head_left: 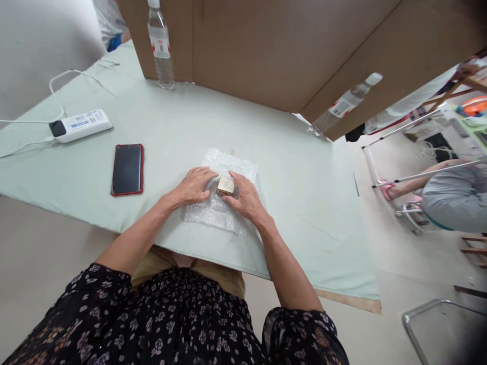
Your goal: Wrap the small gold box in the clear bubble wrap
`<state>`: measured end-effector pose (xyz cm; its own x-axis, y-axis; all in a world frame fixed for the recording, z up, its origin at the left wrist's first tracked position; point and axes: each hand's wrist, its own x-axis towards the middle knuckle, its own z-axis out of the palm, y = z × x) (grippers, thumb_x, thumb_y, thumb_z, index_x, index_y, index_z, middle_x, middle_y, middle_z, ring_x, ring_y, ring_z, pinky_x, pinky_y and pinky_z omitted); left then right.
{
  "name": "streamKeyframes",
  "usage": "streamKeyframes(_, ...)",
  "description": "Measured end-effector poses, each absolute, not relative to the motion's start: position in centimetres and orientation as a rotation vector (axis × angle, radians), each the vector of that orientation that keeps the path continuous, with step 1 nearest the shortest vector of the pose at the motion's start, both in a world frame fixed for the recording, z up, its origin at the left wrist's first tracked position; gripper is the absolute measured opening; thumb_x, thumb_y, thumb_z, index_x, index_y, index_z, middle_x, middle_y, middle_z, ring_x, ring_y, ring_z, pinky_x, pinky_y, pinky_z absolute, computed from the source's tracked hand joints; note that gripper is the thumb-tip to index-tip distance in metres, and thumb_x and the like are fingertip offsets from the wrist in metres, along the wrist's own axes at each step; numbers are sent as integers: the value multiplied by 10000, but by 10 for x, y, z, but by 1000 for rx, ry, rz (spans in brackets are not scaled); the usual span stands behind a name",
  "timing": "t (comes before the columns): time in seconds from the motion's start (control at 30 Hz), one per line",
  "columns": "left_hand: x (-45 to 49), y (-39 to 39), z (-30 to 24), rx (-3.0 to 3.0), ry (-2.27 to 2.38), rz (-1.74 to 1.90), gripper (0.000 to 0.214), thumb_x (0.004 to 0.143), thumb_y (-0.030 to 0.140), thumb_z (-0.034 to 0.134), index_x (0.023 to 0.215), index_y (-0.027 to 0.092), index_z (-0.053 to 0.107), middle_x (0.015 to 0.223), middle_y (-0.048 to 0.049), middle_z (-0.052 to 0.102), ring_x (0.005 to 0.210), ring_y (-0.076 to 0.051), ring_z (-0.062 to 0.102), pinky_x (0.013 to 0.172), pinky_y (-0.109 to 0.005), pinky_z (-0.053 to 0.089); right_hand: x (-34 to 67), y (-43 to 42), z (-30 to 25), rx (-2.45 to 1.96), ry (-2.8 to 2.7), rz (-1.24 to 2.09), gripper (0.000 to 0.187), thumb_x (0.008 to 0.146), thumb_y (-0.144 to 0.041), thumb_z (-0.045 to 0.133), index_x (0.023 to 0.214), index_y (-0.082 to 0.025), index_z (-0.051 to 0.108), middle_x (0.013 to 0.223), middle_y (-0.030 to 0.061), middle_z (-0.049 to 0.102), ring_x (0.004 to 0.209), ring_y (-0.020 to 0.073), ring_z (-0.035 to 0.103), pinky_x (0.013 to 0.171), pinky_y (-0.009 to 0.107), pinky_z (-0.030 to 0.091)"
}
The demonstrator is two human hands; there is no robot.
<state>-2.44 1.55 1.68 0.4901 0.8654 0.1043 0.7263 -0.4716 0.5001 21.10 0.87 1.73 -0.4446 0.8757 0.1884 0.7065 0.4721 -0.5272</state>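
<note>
A small golden-brown box (225,185) lies on a sheet of clear bubble wrap (228,165) spread on the pale green table (297,177). My left hand (195,186) rests flat on the wrap just left of the box, fingers stretched toward it. From the right, my right hand (245,197) touches the box with its fingertips, fingers slightly curled. Neither hand lifts anything.
A red-cased phone (127,169) lies face up to the left. A white power strip (80,125) with cables sits at the far left. Two water bottles (160,45) (344,105) stand by brown cardboard walls (266,45). Another person's leg (418,177) shows at the right.
</note>
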Motion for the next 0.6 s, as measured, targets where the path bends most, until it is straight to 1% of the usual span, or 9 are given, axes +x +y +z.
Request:
streamKeyframes(0.07, -30, 5, 31, 2388, 1328, 494, 551, 793, 228, 519, 1339, 184, 580, 1406, -120, 607, 1379, -317, 480, 1138, -497, 383, 221, -8, 31, -1326, -2256, 402, 608, 891, -370, 656, 1454, -220, 481, 1443, 156, 582, 1334, 351, 532, 1051, 539, 453)
streamKeyframes(0.17, -40, -25, 52, 2512, 1222, 432, 520, 825, 258, 576, 1340, 194, 591, 1424, -131, 592, 1393, -332, 466, 1150, -515, 367, 233, -46, 46, -1191, -2421, 331, 442, 933, -367, 620, 1343, -209, 575, 1329, 147, 656, 1234, 323, 595, 1003, 491, 469)
streamKeyframes(0.23, -45, -48, 57, 2571, 1136, 336, 506, 821, 291, 641, 1318, 198, 606, 1425, -142, 586, 1392, -342, 464, 1149, -520, 372, 235, -72, 45, -1083, -2624, 286, 430, 918, -387, 651, 1292, -179, 612, 1339, 172, 650, 1161, 330, 618, 952, 485, 478)
streamKeyframes(0.3, -45, -67, 56, 2605, 1142, 258, 540, 790, 275, 702, 1316, 201, 604, 1471, -152, 545, 1417, -360, 433, 1159, -534, 361, 232, -89, 37, -1071, -2695, 163, 366, 921, -348, 652, 1221, -138, 647, 1309, 192, 667, 1095, 326, 632, 923, 478, 471)
streamKeyframes(0.37, -40, -79, 50, 2619, 1197, 217, 590, 756, 247, 746, 1324, 194, 593, 1506, -170, 508, 1433, -384, 414, 1162, -553, 355, 227, -95, 25, -1092, -2649, 24, 200, 950, -227, 595, 1106, -138, 682, 1219, 162, 718, 1023, 286, 648, 916, 451, 454)
streamKeyframes(0.4, -37, -82, 46, 2621, 1231, 221, 603, 750, 236, 757, 1326, 187, 589, 1513, -180, 498, 1435, -392, 413, 1160, -559, 357, 225, -94, 20, -1099, -2605, -29, 157, 958, -171, 561, 1044, -150, 690, 1164, 136, 742, 982, 262, 655, 913, 436, 445)
streamKeyframes(0.43, -33, -83, 43, 2625, 1266, 238, 600, 753, 228, 759, 1325, 177, 588, 1518, -193, 491, 1437, -399, 412, 1160, -567, 356, 223, -90, 16, -1102, -2557, -62, 160, 961, -133, 536, 994, -165, 690, 1120, 111, 759, 946, 243, 660, 907, 424, 437)
streamKeyframes(0.5, -25, -83, 39, 2638, 1318, 320, 553, 772, 216, 748, 1303, 156, 602, 1514, -222, 488, 1429, -409, 423, 1154, -589, 356, 221, -81, 15, -1109, -2460, -57, 171, 970, -126, 520, 951, -185, 680, 1070, 82, 774, 911, 221, 671, 895, 406, 429)
streamKeyframes(0.6, -16, -75, 35, 2599, 1398, 536, 360, 832, 189, 690, 1190, 158, 662, 1469, -221, 540, 1385, -390, 486, 1130, -588, 383, 221, -69, 24, -1161, -2319, 54, 178, 1004, -179, 493, 977, -204, 667, 1013, 62, 780, 901, 206, 688, 870, 385, 429)
